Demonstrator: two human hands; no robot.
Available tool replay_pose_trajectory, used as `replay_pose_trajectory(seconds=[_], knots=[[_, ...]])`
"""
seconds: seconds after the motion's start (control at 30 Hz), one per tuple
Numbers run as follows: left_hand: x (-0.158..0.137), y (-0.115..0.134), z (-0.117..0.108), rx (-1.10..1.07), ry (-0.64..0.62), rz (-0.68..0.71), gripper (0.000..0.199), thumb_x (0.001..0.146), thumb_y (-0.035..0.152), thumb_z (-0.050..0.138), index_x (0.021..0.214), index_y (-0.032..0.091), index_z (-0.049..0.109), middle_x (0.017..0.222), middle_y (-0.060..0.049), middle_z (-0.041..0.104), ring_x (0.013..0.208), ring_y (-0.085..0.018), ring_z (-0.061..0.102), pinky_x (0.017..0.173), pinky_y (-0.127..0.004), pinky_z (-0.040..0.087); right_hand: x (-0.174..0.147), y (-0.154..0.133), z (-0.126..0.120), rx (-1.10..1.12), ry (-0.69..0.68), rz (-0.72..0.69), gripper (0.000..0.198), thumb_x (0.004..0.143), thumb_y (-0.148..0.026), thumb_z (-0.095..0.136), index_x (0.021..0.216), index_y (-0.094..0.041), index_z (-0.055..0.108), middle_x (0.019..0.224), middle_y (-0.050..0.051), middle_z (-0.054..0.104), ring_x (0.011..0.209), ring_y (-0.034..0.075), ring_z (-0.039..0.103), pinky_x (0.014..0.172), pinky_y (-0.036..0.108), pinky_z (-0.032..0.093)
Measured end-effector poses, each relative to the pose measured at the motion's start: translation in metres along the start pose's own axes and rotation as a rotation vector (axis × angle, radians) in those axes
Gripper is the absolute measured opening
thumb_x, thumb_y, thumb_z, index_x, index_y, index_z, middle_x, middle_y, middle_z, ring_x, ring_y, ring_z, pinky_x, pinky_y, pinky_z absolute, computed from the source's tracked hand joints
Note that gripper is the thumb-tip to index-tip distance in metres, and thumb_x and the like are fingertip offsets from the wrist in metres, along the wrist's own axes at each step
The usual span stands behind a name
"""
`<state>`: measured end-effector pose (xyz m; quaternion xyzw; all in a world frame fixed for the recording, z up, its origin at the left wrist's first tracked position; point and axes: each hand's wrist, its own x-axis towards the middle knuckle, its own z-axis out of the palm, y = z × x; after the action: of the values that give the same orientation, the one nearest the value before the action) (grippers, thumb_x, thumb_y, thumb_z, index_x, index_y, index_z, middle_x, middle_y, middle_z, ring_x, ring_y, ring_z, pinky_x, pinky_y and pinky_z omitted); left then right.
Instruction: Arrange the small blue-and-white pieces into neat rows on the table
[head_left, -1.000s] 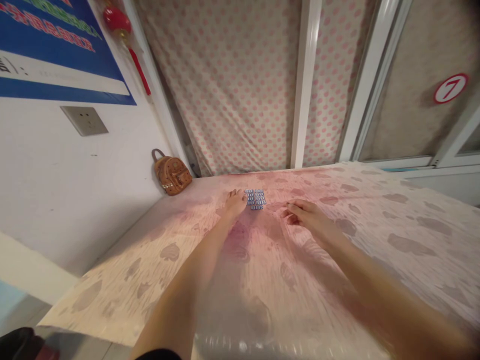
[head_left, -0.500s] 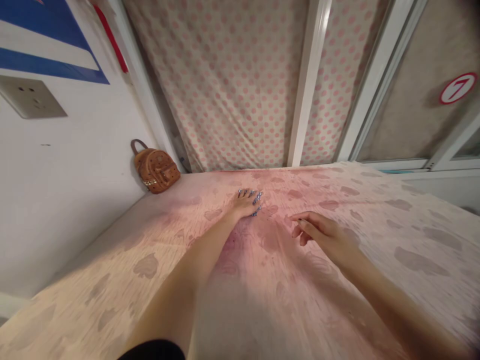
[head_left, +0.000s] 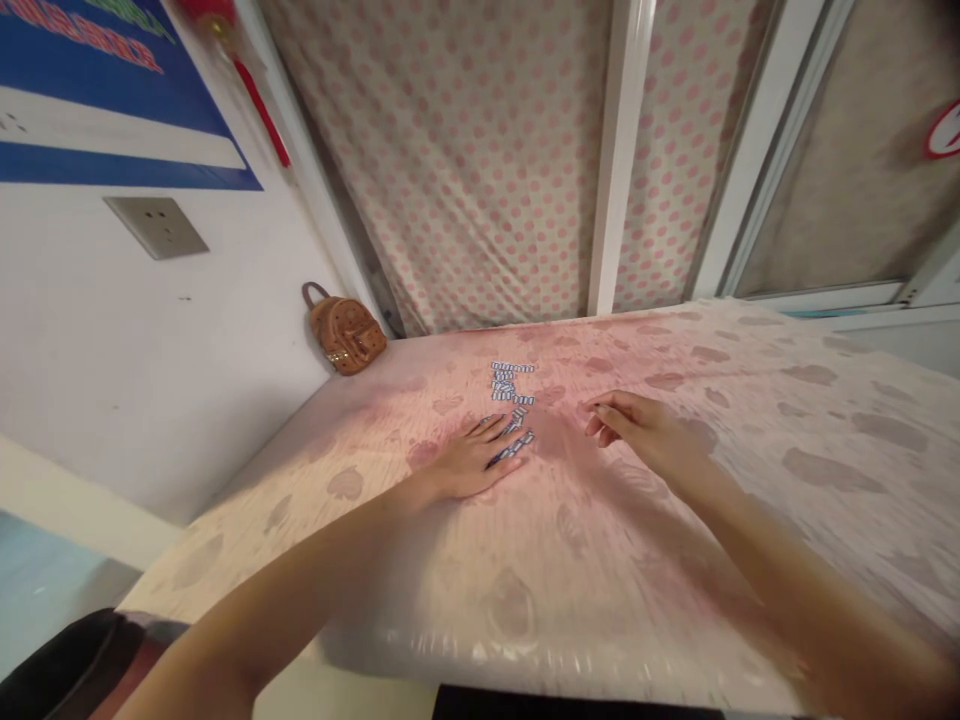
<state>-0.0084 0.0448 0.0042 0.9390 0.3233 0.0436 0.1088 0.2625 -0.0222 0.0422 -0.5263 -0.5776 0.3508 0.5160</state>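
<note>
Several small blue-and-white tiles (head_left: 503,382), rather like miniature mahjong tiles, lie in short rows and a cluster on the patterned tablecloth. My left hand (head_left: 480,458) is flat with fingers spread, just on the near side of that cluster. More tiles show between and beside its fingers; the palm hides whatever is under it. To the right, apart from the tiles, my right hand (head_left: 626,425) hovers a little above the cloth. Its fingers are loosely bent and slightly apart, and I see nothing in them.
A small brown backpack-shaped bag (head_left: 347,335) leans against the wall at the table's far left corner. Behind the table hangs a dotted curtain (head_left: 480,180) inside a white frame (head_left: 622,150). A wall socket (head_left: 159,228) is at the left. The table's near edge (head_left: 465,655) shows below.
My left hand has drawn back toward me, uncovering rows of tiles beyond its fingers. My right hand stays in about the same place, fingers a little more bent. The view has shifted.
</note>
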Motion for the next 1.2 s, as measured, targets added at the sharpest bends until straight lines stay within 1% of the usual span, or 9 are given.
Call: replay_pose_trajectory(seconds=[0.17,0.27,0.43,0.53,0.73,0.8,0.87,1.03,1.2], knots=[[-0.029,-0.021,-0.003,-0.010,0.070,-0.201,0.067,0.096,0.066,0.019,0.156,0.035,0.019,0.164,0.001,0.015,0.152,-0.021,0.009,0.123,-0.045,0.010,0.001,0.005,0.000,0.020,-0.007,0.004,0.021,0.081,-0.040,0.058,0.073,-0.021,0.064,0.072,0.005,0.066,0.059,0.015,0.060,0.061,0.032,0.054],[0.011,-0.042,-0.008,-0.061,0.198,-0.384,0.074,0.096,0.064,0.012,0.156,0.023,0.022,0.163,-0.006,0.018,0.152,-0.024,0.013,0.123,-0.044,0.013,0.002,0.005,0.000,0.008,-0.024,-0.019,0.022,0.080,-0.040,0.058,0.073,-0.021,0.063,0.071,0.005,0.066,0.058,0.015,0.060,0.059,0.031,0.054],[0.111,-0.049,-0.009,-0.032,0.105,-0.488,0.079,0.095,0.064,0.013,0.156,0.014,0.020,0.163,-0.013,0.014,0.151,-0.030,0.009,0.122,-0.050,0.011,0.003,0.009,0.002,-0.016,-0.031,-0.010,0.024,0.079,-0.042,0.056,0.071,-0.020,0.060,0.067,0.004,0.066,0.056,0.014,0.060,0.057,0.030,0.052],[0.133,-0.033,0.000,0.028,0.043,-0.431,0.082,0.093,0.066,0.017,0.156,0.013,0.020,0.163,-0.015,0.009,0.151,-0.032,0.005,0.121,-0.052,0.010,0.002,0.011,0.004,-0.027,-0.037,0.000,0.024,0.079,-0.042,0.055,0.071,-0.019,0.059,0.065,0.004,0.065,0.053,0.014,0.060,0.057,0.029,0.051],[0.065,0.011,0.008,-0.007,-0.030,-0.046,0.078,0.095,0.066,0.015,0.156,0.018,0.022,0.164,-0.007,0.016,0.152,-0.023,0.009,0.123,-0.042,0.008,0.000,0.009,0.006,-0.034,-0.052,-0.043,0.022,0.082,-0.039,0.054,0.073,-0.020,0.060,0.068,0.003,0.066,0.056,0.013,0.060,0.059,0.028,0.050],[0.041,0.013,0.002,-0.083,-0.098,0.041,0.070,0.096,0.064,0.016,0.155,0.027,0.024,0.162,-0.002,0.023,0.151,-0.021,0.017,0.123,-0.040,0.015,-0.001,0.009,0.007,-0.040,-0.059,-0.047,0.022,0.083,-0.038,0.052,0.073,-0.020,0.060,0.069,0.003,0.066,0.056,0.013,0.060,0.059,0.028,0.049],[0.035,-0.001,-0.005,-0.118,0.004,0.015,0.064,0.098,0.060,0.014,0.153,0.030,0.029,0.160,0.001,0.029,0.150,-0.019,0.020,0.123,-0.038,0.016,-0.002,0.008,0.008,-0.048,-0.076,-0.052,0.023,0.084,-0.038,0.051,0.073,-0.020,0.060,0.069,0.003,0.066,0.056,0.013,0.060,0.059,0.028,0.048],[0.100,-0.065,-0.018,-0.044,0.143,-0.436,0.062,0.100,0.049,0.016,0.145,0.017,0.044,0.157,-0.009,0.036,0.149,-0.024,0.023,0.122,-0.040,0.017,-0.004,0.009,0.010,-0.087,-0.099,-0.060,0.024,0.087,-0.035,0.049,0.072,-0.020,0.059,0.069,0.002,0.065,0.055,0.012,0.059,0.060,0.029,0.047],[0.174,-0.079,-0.003,-0.028,0.180,-0.435,0.057,0.099,0.048,0.024,0.144,0.019,0.043,0.155,-0.011,0.038,0.146,-0.028,0.029,0.120,-0.049,0.019,-0.003,0.015,0.008,-0.097,-0.092,-0.024,0.023,0.087,-0.035,0.048,0.074,-0.020,0.059,0.068,0.002,0.065,0.054,0.012,0.059,0.058,0.028,0.046]])
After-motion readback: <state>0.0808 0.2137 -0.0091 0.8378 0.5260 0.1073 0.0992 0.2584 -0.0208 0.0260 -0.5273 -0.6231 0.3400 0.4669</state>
